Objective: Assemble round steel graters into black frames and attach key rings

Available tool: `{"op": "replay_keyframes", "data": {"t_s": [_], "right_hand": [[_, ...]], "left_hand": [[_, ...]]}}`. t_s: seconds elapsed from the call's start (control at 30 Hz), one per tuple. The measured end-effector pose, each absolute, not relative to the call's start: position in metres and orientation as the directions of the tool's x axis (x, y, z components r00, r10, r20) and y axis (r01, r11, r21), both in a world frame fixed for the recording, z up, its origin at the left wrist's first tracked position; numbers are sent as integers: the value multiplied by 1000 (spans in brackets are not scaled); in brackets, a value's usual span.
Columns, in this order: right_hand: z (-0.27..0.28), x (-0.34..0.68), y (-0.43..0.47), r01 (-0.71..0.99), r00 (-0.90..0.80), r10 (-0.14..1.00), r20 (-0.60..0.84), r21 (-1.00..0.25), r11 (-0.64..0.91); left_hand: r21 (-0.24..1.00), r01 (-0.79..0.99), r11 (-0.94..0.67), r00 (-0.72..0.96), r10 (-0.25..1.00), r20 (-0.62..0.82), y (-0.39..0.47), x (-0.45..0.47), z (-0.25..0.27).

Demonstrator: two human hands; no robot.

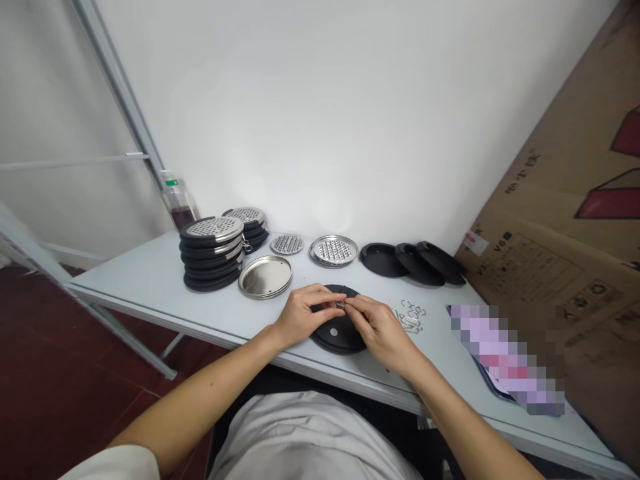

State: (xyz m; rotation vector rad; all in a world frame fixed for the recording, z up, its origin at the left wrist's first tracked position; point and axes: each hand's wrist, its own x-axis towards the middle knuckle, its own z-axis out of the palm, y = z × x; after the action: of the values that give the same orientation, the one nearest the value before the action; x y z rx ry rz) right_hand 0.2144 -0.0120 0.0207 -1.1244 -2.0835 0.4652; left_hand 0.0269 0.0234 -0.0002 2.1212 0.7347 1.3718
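Observation:
My left hand (311,308) and my right hand (375,325) meet fingertip to fingertip, both closed in a pinch. Between them is a small shiny metal piece (339,305), mostly covered by the fingers, so its exact shape cannot be made out. Directly beneath the hands, a round black disc (340,341) with a small pale round spot lies near the table's front edge. Just right of my right hand, several loose metal rings (413,311) are scattered in a small heap.
Round graters with black rims form a stack (213,260) on the left, another behind it. Silver lids (265,277), loose grater discs (287,245) and black covers (383,260) line the white table (135,280). A bottle (177,203), blurred phone-like object (505,360) and cardboard box (550,220) flank them.

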Motion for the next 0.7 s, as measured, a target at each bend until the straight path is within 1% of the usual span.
{"op": "replay_keyframes", "data": {"t_s": [0.13, 0.3, 0.57, 0.7], "right_hand": [[23, 214, -12, 569, -364, 833, 416, -609, 552], [22, 214, -13, 579, -370, 827, 424, -591, 562], [20, 215, -12, 571, -335, 838, 432, -614, 545], [21, 216, -11, 580, -269, 854, 445, -633, 512]], "left_hand": [[629, 167, -759, 342, 644, 685, 22, 27, 0], [597, 179, -782, 312, 620, 720, 22, 27, -2], [612, 233, -756, 324, 654, 684, 27, 24, 2], [598, 269, -755, 336, 655, 677, 25, 25, 3]]}}
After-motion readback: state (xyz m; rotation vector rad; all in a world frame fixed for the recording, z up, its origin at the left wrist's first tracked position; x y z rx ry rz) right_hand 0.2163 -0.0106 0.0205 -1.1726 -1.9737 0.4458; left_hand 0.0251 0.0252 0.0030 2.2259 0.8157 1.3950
